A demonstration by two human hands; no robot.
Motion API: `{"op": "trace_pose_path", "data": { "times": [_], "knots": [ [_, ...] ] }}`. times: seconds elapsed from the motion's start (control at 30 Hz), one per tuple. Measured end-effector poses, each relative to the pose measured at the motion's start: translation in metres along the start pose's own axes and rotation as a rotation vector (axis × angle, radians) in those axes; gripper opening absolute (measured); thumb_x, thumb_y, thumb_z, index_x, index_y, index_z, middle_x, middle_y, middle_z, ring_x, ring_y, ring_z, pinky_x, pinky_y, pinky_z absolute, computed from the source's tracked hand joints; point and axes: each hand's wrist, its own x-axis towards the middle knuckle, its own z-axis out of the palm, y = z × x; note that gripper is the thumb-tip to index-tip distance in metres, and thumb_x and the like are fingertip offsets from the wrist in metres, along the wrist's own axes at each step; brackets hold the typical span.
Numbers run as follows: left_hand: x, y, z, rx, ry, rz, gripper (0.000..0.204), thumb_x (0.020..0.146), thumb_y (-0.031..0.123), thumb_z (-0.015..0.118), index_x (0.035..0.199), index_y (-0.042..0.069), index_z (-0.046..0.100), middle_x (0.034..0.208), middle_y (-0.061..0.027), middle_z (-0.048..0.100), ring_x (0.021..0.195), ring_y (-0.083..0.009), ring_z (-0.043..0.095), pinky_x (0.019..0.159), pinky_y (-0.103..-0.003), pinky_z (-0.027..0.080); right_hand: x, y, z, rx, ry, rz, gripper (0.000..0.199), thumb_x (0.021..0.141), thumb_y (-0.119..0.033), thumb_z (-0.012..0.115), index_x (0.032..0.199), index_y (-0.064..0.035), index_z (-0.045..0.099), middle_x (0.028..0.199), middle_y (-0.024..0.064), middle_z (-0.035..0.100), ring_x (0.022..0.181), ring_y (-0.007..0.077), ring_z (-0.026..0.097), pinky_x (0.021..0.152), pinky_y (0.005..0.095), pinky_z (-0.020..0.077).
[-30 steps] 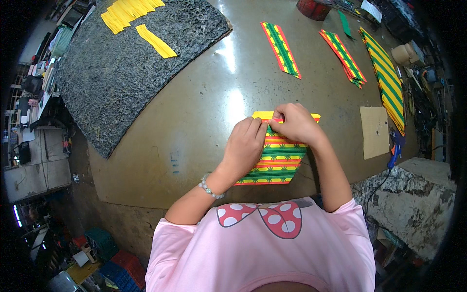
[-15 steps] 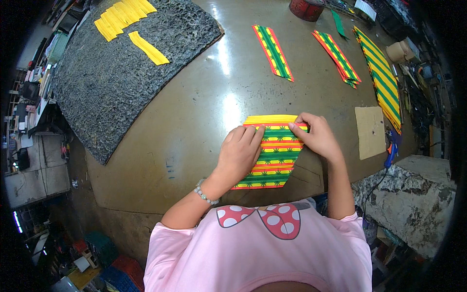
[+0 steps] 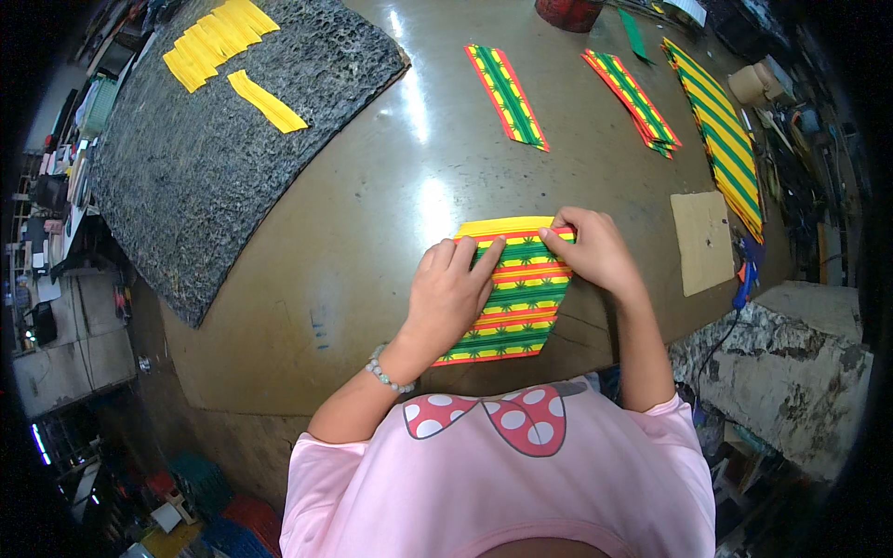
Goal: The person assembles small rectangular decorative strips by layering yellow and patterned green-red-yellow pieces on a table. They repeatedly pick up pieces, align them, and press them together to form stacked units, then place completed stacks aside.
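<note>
The left hand point(image 3: 451, 286) lies flat, fingers extended, on the left part of a red, yellow and green striped sheet with leaf prints point(image 3: 523, 299), which rests on the glossy brown worktop point(image 3: 363, 214) in front of the person. The right hand point(image 3: 597, 249) pinches its upper right corner, thumb on top, beside the plain yellow band point(image 3: 507, 225) along its far edge.
</note>
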Motion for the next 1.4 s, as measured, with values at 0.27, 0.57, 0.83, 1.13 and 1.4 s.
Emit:
{"op": "trace_pose_path", "data": {
  "times": [0.27, 0.57, 0.83, 1.13, 1.4],
  "knots": [
    [0.008, 0.011, 0.001, 0.188, -0.045, -0.007, 0.047, 0.081, 0.016, 0.07, 0.126, 0.011, 0.062, 0.099, -0.009, 0.054, 0.091, -0.0249, 0.054, 0.081, -0.036, 0.047, 0.002, 0.005, 0.0, 0.018, -0.023, -0.026, 0.029, 0.085, -0.033, 0.069, 0.084, -0.0043, 0.068, 0.081, 0.0165, 0.069, 0.082, 0.037, 0.066, 0.083, 0.0462, 0.0443],
    [0.021, 0.036, 0.027, 0.057, 0.002, 0.054, 0.044, 0.081, 0.01, 0.061, 0.122, -0.006, 0.056, 0.106, -0.0138, 0.056, 0.1, -0.0266, 0.056, 0.091, -0.037, 0.047, -0.02, -0.006, 0.007, -0.222, 0.279, -0.044, 0.03, 0.087, -0.034, 0.07, 0.083, -0.0045, 0.068, 0.082, 0.015, 0.07, 0.081, 0.033, 0.067, 0.079, 0.0454, 0.0415],
    [0.025, 0.035, 0.021, 0.051, -0.041, 0.039, 0.046, 0.083, 0.016, 0.065, 0.125, 0.0, 0.059, 0.098, -0.0089, 0.054, 0.091, -0.0227, 0.054, 0.085, -0.035, 0.047, -0.018, 0.017, 0.007, 0.048, 0.191, 0.025, 0.026, 0.09, -0.029, 0.066, 0.084, -0.004, 0.063, 0.084, 0.0128, 0.066, 0.083, 0.0341, 0.063, 0.076, 0.046, 0.0403],
    [0.027, 0.034, 0.021, 0.035, -0.061, 0.025, 0.046, 0.083, 0.015, 0.068, 0.128, 0.007, 0.06, 0.1, -0.009, 0.055, 0.089, -0.0247, 0.054, 0.079, -0.037, 0.046, -0.022, 0.015, 0.01, 0.015, 0.233, -0.035, 0.022, 0.091, -0.026, 0.065, 0.085, -0.0044, 0.06, 0.086, 0.0121, 0.064, 0.087, 0.0332, 0.062, 0.076, 0.0455, 0.0375],
    [0.027, 0.037, 0.024, 0.079, -0.055, 0.039, 0.051, 0.083, 0.015, 0.068, 0.134, 0.013, 0.059, 0.1, -0.0099, 0.054, 0.091, -0.0251, 0.054, 0.079, -0.037, 0.045, -0.021, 0.01, 0.014, -0.082, 0.292, -0.035, 0.025, 0.089, -0.027, 0.068, 0.085, -0.0033, 0.061, 0.085, 0.0145, 0.066, 0.085, 0.0353, 0.064, 0.076, 0.0465, 0.0424]
  ]
}}
